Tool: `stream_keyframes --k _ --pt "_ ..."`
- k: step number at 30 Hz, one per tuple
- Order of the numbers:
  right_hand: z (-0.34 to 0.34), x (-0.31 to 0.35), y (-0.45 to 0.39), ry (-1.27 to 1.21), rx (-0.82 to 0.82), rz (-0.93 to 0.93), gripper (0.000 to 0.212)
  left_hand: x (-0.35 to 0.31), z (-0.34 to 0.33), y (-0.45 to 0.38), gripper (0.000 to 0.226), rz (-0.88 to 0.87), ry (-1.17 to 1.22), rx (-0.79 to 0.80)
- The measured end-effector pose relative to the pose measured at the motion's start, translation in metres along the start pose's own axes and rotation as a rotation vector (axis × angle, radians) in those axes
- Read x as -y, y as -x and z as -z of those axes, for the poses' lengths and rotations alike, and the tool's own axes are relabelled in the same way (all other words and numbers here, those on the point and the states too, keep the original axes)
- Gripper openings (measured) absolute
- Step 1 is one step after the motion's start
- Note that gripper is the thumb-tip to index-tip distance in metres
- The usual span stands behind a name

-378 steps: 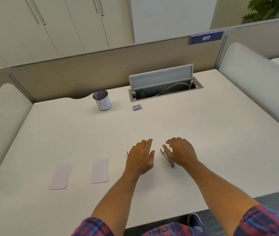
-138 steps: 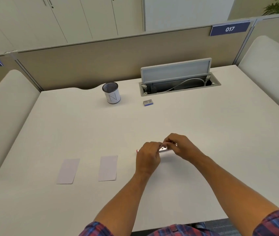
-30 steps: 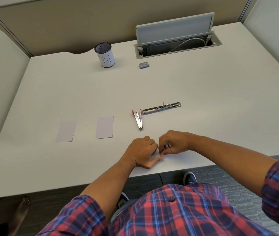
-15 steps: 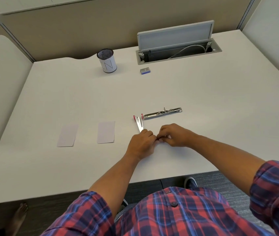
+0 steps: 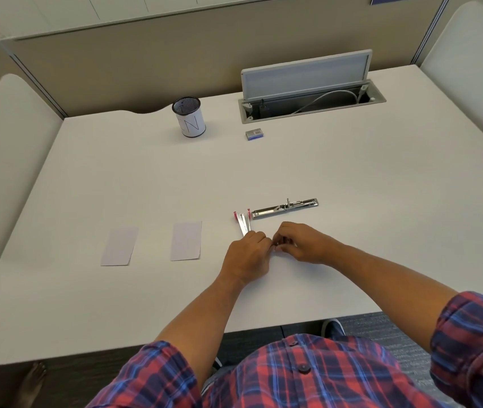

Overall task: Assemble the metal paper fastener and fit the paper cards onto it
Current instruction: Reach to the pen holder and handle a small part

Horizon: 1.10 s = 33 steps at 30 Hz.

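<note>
Fastener prongs (image 5: 243,223) lie at our left hand (image 5: 246,257), fingers curled; our right hand (image 5: 300,242) pinches something small we cannot identify. Beyond lies the metal fastener bar (image 5: 284,208), paper cards (image 5: 185,241) leftward. Open desk (image 5: 381,231) stretches to the mesh cup (image 5: 189,120).
</note>
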State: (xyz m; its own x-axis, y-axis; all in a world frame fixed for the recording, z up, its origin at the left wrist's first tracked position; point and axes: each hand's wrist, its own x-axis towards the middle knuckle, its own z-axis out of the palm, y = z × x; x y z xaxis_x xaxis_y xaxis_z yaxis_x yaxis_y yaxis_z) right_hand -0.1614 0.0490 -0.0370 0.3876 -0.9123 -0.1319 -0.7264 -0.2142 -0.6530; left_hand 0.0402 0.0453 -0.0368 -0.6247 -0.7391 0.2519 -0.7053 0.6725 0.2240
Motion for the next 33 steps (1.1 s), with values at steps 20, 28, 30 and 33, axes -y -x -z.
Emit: stream_keyframes --k 20,28,30,33 --pt "0.063 0.017 -0.078 -0.393 -0.261 -0.081 0.017 0.042 0.031 -0.070 0.021 0.065 -0.039 -0.254" --pt "0.074 0.014 -0.118 -0.619 -0.320 -0.135 0.017 0.063 0.043 -0.102 0.018 0.121 -0.066 -0.301" --pt "0.076 0.015 -0.127 -0.658 -0.338 -0.137 0.018 0.070 0.046 -0.109 0.016 0.121 -0.076 -0.330" --pt "0.079 0.016 -0.141 -0.724 -0.371 -0.165 0.019 0.082 0.048 -0.118 0.013 0.118 -0.082 -0.352"
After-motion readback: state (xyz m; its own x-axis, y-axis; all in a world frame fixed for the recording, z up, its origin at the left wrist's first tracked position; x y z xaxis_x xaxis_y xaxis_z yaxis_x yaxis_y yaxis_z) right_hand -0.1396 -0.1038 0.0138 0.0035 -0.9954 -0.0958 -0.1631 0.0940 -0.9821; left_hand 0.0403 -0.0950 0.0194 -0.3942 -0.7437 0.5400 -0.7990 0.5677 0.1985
